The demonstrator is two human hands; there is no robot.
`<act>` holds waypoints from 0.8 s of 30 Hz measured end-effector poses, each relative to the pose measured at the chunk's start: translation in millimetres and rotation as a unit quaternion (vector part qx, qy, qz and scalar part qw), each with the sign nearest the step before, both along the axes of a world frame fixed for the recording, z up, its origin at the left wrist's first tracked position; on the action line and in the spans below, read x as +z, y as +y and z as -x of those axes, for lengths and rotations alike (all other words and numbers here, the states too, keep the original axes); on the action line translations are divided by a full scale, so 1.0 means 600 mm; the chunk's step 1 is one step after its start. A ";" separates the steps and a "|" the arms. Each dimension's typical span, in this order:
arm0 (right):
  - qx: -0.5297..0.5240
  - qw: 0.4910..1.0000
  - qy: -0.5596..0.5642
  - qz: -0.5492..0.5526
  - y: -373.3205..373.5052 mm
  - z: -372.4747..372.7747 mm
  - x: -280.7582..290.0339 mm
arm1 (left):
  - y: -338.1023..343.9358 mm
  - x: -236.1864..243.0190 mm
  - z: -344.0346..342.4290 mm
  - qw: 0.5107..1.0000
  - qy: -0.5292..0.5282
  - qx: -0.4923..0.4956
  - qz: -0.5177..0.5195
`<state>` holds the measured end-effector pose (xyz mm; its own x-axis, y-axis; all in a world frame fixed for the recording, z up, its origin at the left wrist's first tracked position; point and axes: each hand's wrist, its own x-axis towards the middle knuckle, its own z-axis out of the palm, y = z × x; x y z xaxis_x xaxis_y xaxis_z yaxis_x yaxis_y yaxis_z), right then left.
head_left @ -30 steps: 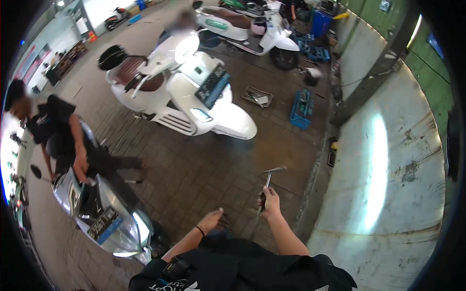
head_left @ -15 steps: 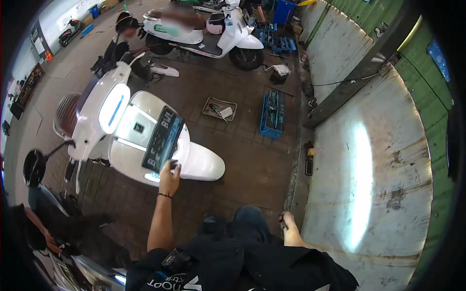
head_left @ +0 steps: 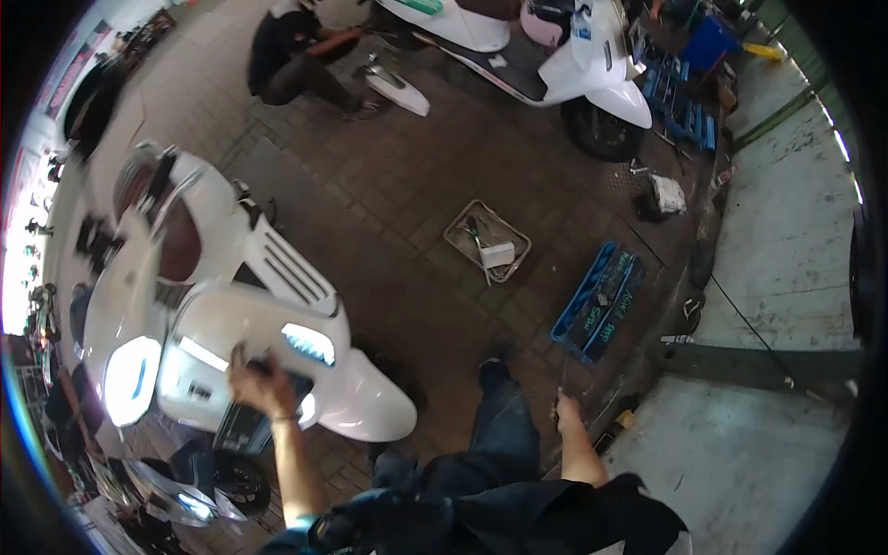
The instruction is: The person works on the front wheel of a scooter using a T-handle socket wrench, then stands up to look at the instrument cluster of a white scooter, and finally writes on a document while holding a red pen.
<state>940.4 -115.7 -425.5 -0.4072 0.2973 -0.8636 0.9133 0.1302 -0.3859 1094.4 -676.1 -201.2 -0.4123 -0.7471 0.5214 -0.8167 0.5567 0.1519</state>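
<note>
My left hand (head_left: 263,384) is at the front of a white scooter (head_left: 370,398) with lit lamps. Its fingers are curled, with a dark patch among them that I cannot make out. Behind and below this hand is a dark number plate (head_left: 242,431), partly covered by the hand and forearm. My right hand (head_left: 566,412) hangs low by my right leg, closed around a thin rod-like tool (head_left: 562,374) that points away from me. Near that hand lies a blue toolbox (head_left: 555,331) with dark lid panels.
A shallow tray (head_left: 448,231) on the paved floor holds tools and a white piece. Farther off, a person (head_left: 296,55) crouches beside a loose white panel (head_left: 400,91) and another white scooter (head_left: 610,104). A metal wall (head_left: 740,444) runs along the right; another scooter (head_left: 199,490) stands at lower left.
My view has swung and I have stepped forward, one leg now ahead. My left hand has moved from the plate's lower edge to higher on the scooter's front. The thin tool now shows in my right hand.
</note>
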 end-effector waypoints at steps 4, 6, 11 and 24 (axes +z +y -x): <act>0.215 0.976 -0.035 0.010 -0.057 0.266 -0.155 | 0.002 -0.019 0.007 0.997 -0.022 0.044 0.063; 0.257 0.966 0.022 -0.029 -0.055 0.348 -0.287 | 0.004 -0.041 0.027 0.996 -0.036 0.052 0.064; 0.431 0.883 0.078 -0.166 -0.278 0.543 -0.445 | 0.003 -0.046 -0.048 0.989 -0.084 0.101 0.062; 0.591 0.782 0.122 -0.153 -0.391 0.716 -0.735 | -0.069 -0.065 -0.030 0.995 0.032 0.088 -0.028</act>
<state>511.1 -350.3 -866.7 -0.6948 -0.2350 -0.6797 -0.0117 0.9487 -0.3160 1112.5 -717.4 -240.2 -0.2393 -0.8334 0.4981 -0.8885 0.3949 0.2339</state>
